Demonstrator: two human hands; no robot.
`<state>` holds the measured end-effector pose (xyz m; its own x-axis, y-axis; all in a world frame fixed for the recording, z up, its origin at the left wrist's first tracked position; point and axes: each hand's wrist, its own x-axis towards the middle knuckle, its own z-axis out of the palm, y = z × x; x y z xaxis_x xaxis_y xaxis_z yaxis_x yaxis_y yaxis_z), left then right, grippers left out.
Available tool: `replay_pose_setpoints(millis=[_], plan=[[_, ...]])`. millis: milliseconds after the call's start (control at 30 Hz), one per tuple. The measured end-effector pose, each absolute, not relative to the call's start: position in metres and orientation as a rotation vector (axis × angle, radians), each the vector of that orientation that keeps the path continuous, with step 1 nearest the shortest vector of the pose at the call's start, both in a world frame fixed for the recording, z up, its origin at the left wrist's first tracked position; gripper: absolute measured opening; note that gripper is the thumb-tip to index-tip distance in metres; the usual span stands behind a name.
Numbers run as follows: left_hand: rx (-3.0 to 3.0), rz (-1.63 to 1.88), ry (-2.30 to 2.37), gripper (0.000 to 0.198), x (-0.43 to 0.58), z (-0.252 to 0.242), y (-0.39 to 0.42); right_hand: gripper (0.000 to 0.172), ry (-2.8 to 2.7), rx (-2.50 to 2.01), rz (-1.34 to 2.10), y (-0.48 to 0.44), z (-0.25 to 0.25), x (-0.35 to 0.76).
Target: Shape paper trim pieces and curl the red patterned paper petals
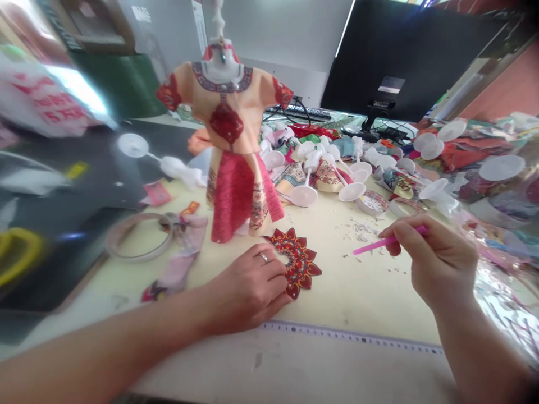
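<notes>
A flat red patterned petal-edged piece (303, 262) with a round cut-out lies on the pale board. My left hand (256, 283), a ring on one finger, rests over its left side with curled fingers holding it; the part underneath is hidden. In my right hand (433, 258) a slim pink pen-like stick (374, 245) is pinched, its tip pointing left over the board, apart from the red piece. Small shiny gems (364, 229) lie scattered near that tip. Behind my left hand, a small dress form wears a cream top (227, 120) and red skirt (233, 196).
A ruler strip (337, 334) runs along the board's front. White doll stands and small garments (328, 168) heap behind, below a black monitor (404, 62). Left are a tape roll (138, 258), pinkish fabric (185, 258) and yellow scissor handles (25, 247). Plastic packets (505, 280) crowd the right.
</notes>
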<state>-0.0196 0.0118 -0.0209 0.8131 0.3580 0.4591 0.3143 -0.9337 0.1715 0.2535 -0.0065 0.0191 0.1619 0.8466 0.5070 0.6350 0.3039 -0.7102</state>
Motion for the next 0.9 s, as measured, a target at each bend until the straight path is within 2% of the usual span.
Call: replay_pose_setpoints(millis=[133, 333, 900], plan=[[2.9, 0.605, 0.497, 0.019, -0.021, -0.021, 0.012, 0.017, -1.615, -1.284, 0.441, -0.015, 0.009, 0.23], [2.898, 0.399, 0.426, 0.025, -0.019, -0.019, 0.01, 0.016, -1.812, -1.203, 0.432, -0.02, 0.002, 0.216], [2.897, 0.435, 0.46, 0.025, -0.02, -0.02, 0.012, 0.012, -2.016, -1.034, 0.319, -0.022, -0.003, 0.208]])
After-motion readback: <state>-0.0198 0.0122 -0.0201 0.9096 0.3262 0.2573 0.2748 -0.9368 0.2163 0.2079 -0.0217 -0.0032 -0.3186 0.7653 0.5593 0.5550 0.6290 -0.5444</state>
